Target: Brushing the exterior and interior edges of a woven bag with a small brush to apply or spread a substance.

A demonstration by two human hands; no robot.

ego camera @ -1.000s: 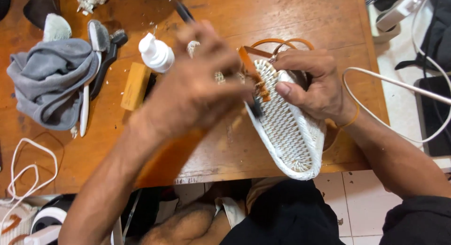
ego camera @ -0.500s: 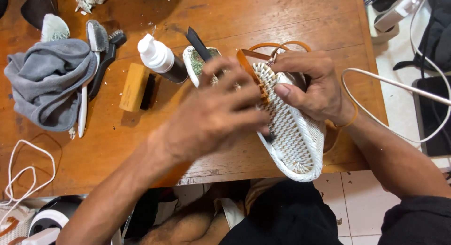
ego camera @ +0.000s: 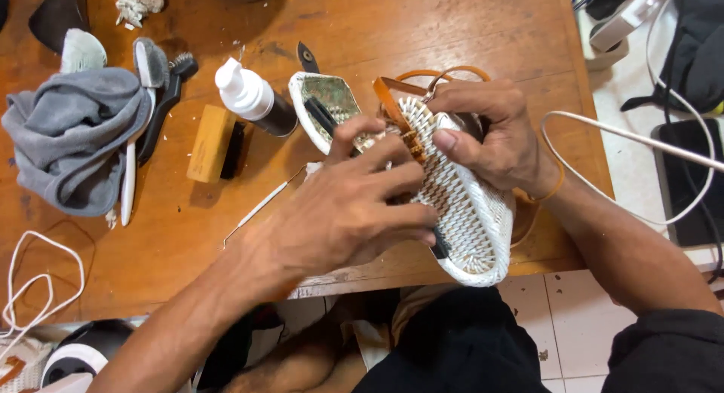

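My right hand (ego camera: 490, 136) grips the heel end of a sandal (ego camera: 467, 219) with a white textured sole and orange straps. The sandal is turned sole-up over the front edge of the wooden table (ego camera: 452, 31). My left hand (ego camera: 354, 212) is closed on a dark brush (ego camera: 440, 244), whose black bristle end presses on the sole near its lower part. The brush's black handle sticks out behind my fingers. A second white-rimmed sandal (ego camera: 332, 97) lies on the table just behind my left hand.
A dark bottle with a white cap (ego camera: 253, 99), a wooden block brush (ego camera: 213, 142) and a thin metal pick (ego camera: 260, 208) lie left of the sandals. A grey cloth (ego camera: 68, 136) and more brushes (ego camera: 154, 84) sit far left. A white cable (ego camera: 626, 136) runs off the right side.
My left hand has drawn the brush down along the sole, from the strap end toward the end nearest me. My right hand has kept the sandal still.
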